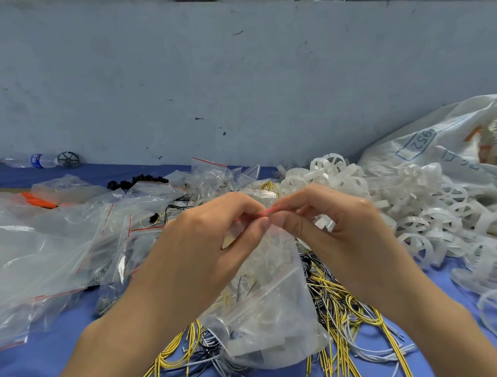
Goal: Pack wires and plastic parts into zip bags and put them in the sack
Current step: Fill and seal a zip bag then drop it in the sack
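In the head view, the only one, the step in hand looks like sealing a filled bag. At the middle of the frame the left hand (pixel 211 229) and the right hand (pixel 339 229) meet fingertip to fingertip, and each pinches the red seal strip (pixel 264 213) at the mouth of one clear zip bag (pixel 264 317) between thumb and curled fingers. The bag hangs below the hands down to the blue table (pixel 52 350), and pale plastic pieces and some wire show through it. How much of the strip is already pressed shut cannot be told, since the fingers cover it. The next move probably calls for running the pinch along the whole strip and then carrying the bag to the white sack (pixel 443 134) at the upper right of the frame, which lies well apart from the hands. By count there are two hands, one bag held, one sack and one water bottle (pixel 40 160) lying at the upper left edge of the table. The loose wires (pixel 349 321), yellow, white and black, spread under and to the right of the bag, are too many and too tangled to count. So is the pile of white plastic wheels (pixel 411 218) at the right. The heap of clear bags (pixel 53 251) at the left overlaps too much for a number.
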